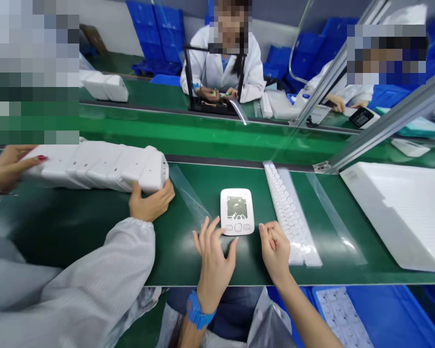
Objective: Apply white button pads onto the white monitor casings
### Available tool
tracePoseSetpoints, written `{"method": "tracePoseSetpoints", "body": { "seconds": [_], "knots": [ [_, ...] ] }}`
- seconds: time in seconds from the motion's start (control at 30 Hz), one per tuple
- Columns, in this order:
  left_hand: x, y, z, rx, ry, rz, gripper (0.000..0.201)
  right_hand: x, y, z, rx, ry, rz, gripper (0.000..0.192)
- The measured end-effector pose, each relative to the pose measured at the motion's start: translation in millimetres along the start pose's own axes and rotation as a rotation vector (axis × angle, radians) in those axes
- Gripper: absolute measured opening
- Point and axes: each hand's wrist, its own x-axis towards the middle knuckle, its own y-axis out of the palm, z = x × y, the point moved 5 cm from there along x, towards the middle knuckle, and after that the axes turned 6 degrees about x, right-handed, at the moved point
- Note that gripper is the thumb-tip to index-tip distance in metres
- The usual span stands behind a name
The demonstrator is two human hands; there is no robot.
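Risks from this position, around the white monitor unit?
1. The white square monitor unit with grey screen lies loose; the left hand touching its lower corner could push it askew.
2. The co-worker's row of white units is close and could knock it.
3. The right hand could drag the white strip of small round parts.

White monitor unit (237,211): squarish, rounded corners, grey blank screen on top half, three buttons along near edge. Lies flat, face up, on green tabletop (94,227), just left of long white sheet strip (290,217).
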Motion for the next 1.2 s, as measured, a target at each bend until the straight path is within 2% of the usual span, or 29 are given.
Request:
{"method": "tracePoseSetpoints", "body": {
  "seconds": [0.03, 0.13, 0.2, 0.4, 0.6, 0.8, 1.0, 1.1, 1.2],
  "knots": [
    [0.0, -2.7, 1.8, -0.031, -0.01, -0.029, 0.003, -1.3, -0.5, 2.1, 0.006, -0.018, 0.006, 0.051],
    [0.6, -10.2, 7.4, -0.146, -0.008, -0.108, 0.031, -5.2, -0.8, 8.8, 0.021, -0.101, 0.031, 0.047],
    [0.6, -14.2, 9.8, -0.205, 0.016, -0.161, 0.04, -7.6, -0.9, 12.2, 0.028, -0.161, 0.035, 0.046],
    [-0.5, -19.7, 11.7, -0.284, -0.009, -0.226, 0.05, -12.1, 3.1, 13.3, 0.06, -0.264, 0.039, 0.045],
    [-1.5, -28.5, 11.5, -0.328, -0.047, -0.28, 0.053, -16.3, 5.3, 16.3, 0.092, -0.3, 0.062, 0.045],
    [-4.0, -33.2, 11.7, -0.392, -0.067, -0.294, 0.054, -20.1, 1.9, 16.6, 0.137, -0.309, 0.045, 0.05],
    [-5.2, -33.2, 13.4, -0.504, -0.11, -0.252, 0.051, -21.6, 2.3, 13.1, 0.199, -0.305, 0.057, 0.058],
    [-3.9, -31.2, 17.6, -0.587, -0.156, -0.239, 0.056, -20.3, 1.1, 13.9, 0.222, -0.293, 0.066, 0.055],
    [-2.6, -29.5, 22.1, -0.684, -0.204, -0.234, 0.061, -18.7, 0.5, 16.4, 0.247, -0.287, 0.059, 0.042]
  ]
}}
